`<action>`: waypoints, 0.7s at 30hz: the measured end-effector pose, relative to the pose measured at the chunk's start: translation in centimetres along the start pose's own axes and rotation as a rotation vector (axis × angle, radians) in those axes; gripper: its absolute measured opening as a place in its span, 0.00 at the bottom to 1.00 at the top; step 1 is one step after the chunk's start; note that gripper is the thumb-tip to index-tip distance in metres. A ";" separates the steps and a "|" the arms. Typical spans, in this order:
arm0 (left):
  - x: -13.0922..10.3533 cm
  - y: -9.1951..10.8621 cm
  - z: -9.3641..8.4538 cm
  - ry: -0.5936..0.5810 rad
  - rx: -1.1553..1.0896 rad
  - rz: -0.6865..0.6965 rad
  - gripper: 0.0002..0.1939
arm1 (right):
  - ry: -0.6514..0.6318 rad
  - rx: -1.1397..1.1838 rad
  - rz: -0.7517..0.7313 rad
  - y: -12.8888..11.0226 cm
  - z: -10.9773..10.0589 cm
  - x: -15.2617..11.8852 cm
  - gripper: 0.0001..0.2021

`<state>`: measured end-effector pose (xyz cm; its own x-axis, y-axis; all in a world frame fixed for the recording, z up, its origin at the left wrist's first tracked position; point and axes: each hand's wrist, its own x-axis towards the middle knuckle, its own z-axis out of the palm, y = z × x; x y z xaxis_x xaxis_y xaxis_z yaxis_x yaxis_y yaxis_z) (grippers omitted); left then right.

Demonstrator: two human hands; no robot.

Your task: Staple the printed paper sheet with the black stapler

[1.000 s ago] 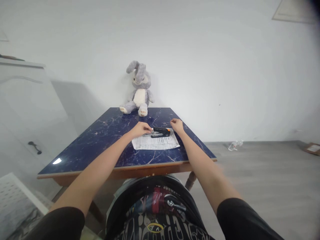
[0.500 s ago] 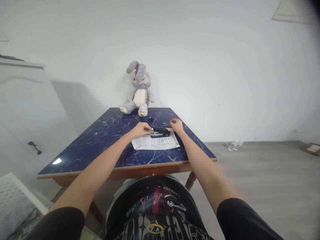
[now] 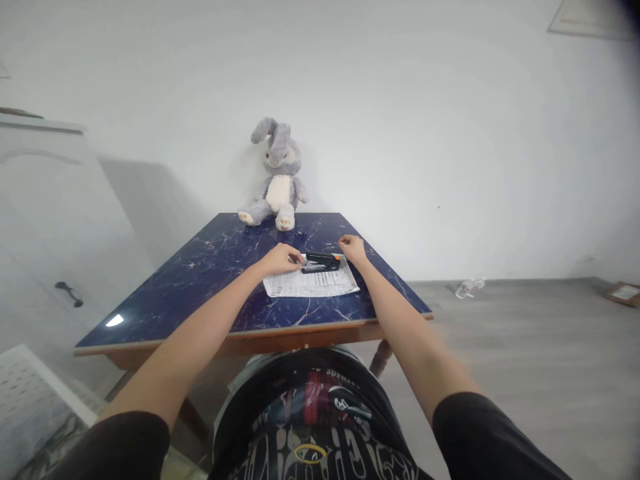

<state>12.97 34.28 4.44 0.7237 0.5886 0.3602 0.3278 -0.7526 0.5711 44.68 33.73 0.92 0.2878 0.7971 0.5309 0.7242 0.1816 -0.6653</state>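
A black stapler (image 3: 323, 263) with an orange part at its right end lies on a printed white sheet (image 3: 310, 285) on the blue marbled table (image 3: 200, 280). Its top arm is raised from the base at the left end. My left hand (image 3: 284, 259) is at the stapler's left end, fingers bent together round something small that I cannot make out. Just right of the stapler and a little behind it is my right hand (image 3: 353, 247), its fingers curled in; whatever they hold, if anything, is hidden.
A grey plush rabbit (image 3: 283, 180) sits at the table's back edge against the wall. White cabinet (image 3: 40, 220) and a white perforated basket (image 3: 30, 380) stand at left. Clear plastic (image 3: 470, 287) and a brown box (image 3: 625, 293) lie on the floor at right.
The view has shifted slightly. My left hand's fingers have moved a little at the stapler's left end; the right hand has stayed almost in place.
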 end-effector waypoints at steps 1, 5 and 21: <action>0.0 0.1 0.0 0.006 0.003 -0.010 0.10 | -0.002 0.000 -0.002 0.0 0.0 0.0 0.11; 0.0 0.3 0.1 0.002 0.033 -0.028 0.09 | -0.009 0.003 -0.010 0.1 0.1 0.0 0.11; 0.5 -0.4 0.6 -0.010 -0.164 -0.136 0.08 | -0.046 0.001 -0.016 -0.2 0.1 -0.1 0.10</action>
<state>13.60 34.73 3.90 0.6857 0.6781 0.2645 0.3204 -0.6076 0.7268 44.43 33.63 0.97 0.2472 0.8199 0.5163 0.7274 0.1950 -0.6579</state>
